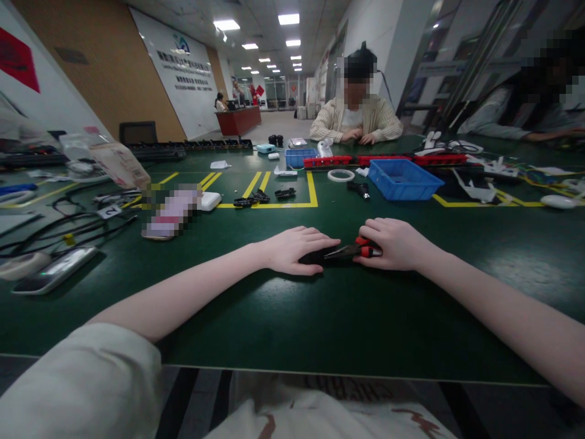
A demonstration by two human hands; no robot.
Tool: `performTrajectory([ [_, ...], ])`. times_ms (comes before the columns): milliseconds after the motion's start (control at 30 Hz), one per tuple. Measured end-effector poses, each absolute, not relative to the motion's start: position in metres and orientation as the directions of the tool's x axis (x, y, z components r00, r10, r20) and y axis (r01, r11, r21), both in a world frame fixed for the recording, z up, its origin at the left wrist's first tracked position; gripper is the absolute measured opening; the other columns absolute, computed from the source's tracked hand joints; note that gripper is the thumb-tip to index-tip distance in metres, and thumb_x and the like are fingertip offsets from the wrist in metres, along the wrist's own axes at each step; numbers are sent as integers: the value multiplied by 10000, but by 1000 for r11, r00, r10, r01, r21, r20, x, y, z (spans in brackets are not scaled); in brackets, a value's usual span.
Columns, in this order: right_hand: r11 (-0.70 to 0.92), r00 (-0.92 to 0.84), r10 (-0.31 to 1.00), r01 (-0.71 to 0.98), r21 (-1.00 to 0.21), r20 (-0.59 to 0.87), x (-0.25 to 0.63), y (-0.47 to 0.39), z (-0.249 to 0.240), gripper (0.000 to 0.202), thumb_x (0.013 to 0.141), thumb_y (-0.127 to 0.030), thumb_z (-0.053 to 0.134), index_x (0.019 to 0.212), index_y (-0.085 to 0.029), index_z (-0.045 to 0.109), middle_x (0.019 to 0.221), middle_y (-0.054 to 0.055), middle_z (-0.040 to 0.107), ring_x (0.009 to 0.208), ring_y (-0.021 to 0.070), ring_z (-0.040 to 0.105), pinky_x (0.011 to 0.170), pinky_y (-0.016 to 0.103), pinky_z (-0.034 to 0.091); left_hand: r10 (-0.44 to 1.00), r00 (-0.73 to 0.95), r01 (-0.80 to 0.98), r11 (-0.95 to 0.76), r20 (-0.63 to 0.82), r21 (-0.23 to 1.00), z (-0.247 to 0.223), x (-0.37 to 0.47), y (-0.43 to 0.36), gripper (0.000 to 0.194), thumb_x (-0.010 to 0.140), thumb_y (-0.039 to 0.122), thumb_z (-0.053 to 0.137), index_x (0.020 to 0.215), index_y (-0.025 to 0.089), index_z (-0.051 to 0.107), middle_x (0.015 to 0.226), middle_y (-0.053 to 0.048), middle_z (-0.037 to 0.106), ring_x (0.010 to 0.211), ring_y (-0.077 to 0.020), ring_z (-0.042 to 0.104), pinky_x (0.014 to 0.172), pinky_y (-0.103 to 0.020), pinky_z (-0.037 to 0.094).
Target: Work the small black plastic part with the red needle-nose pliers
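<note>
My right hand (pixel 393 244) is closed round the red handles of a pair of long-nosed pliers (pixel 350 250). The pliers' dark jaws point left, toward my left hand (pixel 292 249). Under that hand, between its thumb and fingers, is a black piece (pixel 314 256); most of it is covered, so its exact kind cannot be made out. The tips of the pliers meet or overlap the black piece's right end. Both hands rest low over the green table (pixel 274 329), near its middle.
Beyond my hands stand a blue bin (pixel 404 189), a tape roll (pixel 340 176) and several small black parts (pixel 286 193). To the left lie a phone (pixel 171 213), a white case (pixel 210 202), another phone (pixel 57 271) and cables (pixel 91 225). A co-worker (pixel 356 119) sits opposite.
</note>
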State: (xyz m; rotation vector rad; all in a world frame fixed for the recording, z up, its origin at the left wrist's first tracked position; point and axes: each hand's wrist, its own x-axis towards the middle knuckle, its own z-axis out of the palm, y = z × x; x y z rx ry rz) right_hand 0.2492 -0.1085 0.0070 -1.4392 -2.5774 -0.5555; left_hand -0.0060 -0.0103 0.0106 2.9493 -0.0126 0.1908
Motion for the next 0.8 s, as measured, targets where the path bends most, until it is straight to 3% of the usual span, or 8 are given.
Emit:
performTrajectory([
  [267,415,-480,811,875,248,334,253,-107,3,382,825,-540,510,822,-162,572,764,71,577,648,186,525,572,291,369,78,983,41,-976,167,215,8,-7,-8,620,887,535,511,1359,154,380,1387,-135,466,1251,-275,449,1050,-410,321],
  [500,371,-413,848,910,184,333,251,-108,1,385,817,-555,511,811,-172,552,759,65,577,624,169,510,532,276,357,113,980,67,-962,162,265,7,-6,-6,490,899,487,510,1250,153,431,1359,-139,478,1235,-264,457,1041,-403,339],
  [800,335,-337,887,940,63,314,249,-110,0,410,790,-589,536,820,-181,555,772,58,592,644,179,536,538,287,384,180,973,127,-940,145,316,6,-6,-7,538,856,571,555,1190,165,444,1357,-144,466,1247,-275,450,1051,-420,346],
])
